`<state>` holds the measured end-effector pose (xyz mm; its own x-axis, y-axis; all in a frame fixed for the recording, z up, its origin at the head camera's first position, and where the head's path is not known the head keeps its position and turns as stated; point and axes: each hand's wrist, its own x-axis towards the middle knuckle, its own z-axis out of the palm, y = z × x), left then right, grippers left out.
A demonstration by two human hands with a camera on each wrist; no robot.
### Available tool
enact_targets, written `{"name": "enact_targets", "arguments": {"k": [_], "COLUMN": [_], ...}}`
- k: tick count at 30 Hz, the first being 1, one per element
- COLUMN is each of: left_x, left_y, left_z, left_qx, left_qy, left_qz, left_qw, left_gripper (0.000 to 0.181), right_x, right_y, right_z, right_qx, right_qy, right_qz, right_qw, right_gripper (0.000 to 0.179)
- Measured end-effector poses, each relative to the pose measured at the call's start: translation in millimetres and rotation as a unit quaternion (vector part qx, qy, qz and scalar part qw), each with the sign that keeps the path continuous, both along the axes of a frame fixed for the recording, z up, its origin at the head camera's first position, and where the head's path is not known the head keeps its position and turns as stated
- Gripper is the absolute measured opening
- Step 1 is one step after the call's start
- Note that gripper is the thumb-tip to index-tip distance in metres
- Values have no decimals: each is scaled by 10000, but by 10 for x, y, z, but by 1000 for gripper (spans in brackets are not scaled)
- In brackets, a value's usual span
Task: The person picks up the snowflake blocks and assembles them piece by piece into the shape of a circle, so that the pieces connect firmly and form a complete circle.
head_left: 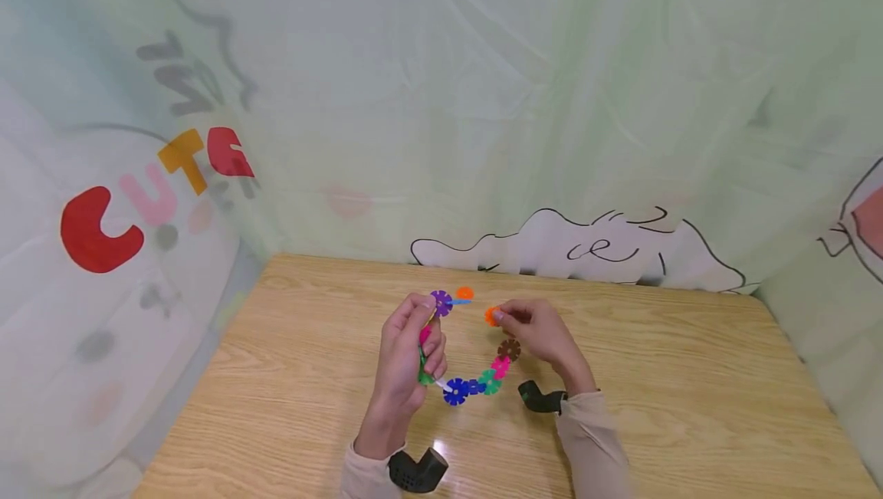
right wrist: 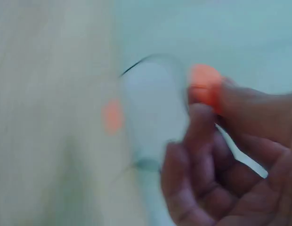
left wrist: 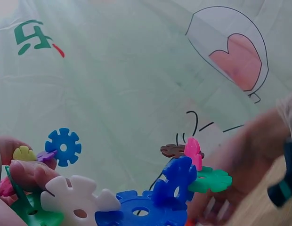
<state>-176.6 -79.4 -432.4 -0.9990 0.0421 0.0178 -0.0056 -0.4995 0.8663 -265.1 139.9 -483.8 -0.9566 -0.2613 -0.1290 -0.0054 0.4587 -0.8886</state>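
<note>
My left hand [head_left: 402,357] grips a curved chain of notched plastic snowflake discs, with its fingers covering part of it. A purple disc [head_left: 441,303] and a light blue disc [left wrist: 63,147] form the chain's far end. From the hand the other side runs through a white disc [left wrist: 80,200], dark blue discs [head_left: 455,392], a green disc [head_left: 490,382] and a pink disc [head_left: 501,367] to a brown disc [head_left: 509,349]. My right hand [head_left: 541,332] pinches a loose orange disc [right wrist: 206,87] between thumb and fingertips, above the brown end.
Another orange disc [head_left: 465,293] lies on the wooden table [head_left: 290,392], near its back edge. A printed cloth [head_left: 483,100] hangs behind the table and at both sides. Black wrist devices [head_left: 418,471] sit on both forearms. The right wrist view is blurred.
</note>
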Motion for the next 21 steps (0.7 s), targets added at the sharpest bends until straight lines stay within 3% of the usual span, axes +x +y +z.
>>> {"name": "enact_targets", "arguments": {"k": [5,8,14,21], "left_x": [8,11,29,60], "left_y": [1,5,11,17], "left_z": [30,46,54,48], "left_qx": [-88,-73,-87,-209], "left_qy": [72,130,125,182], "left_qz": [-41,-97,-185,-236], "left_qw": [9999,9998,9997,9993], "left_gripper": [20,19,18,16], "right_x": [165,294,470,540], "right_y": [28,-20,-109,-121], "right_z": [406,584,731,757], "right_qx": [-1281,-1638,-1741,-1666], "right_qy": [45,434,1225,1400], "right_qz": [-425,-274,136,70], "right_qw": [9908,9852,9770,9760], "right_gripper": [35,31,18,15]}}
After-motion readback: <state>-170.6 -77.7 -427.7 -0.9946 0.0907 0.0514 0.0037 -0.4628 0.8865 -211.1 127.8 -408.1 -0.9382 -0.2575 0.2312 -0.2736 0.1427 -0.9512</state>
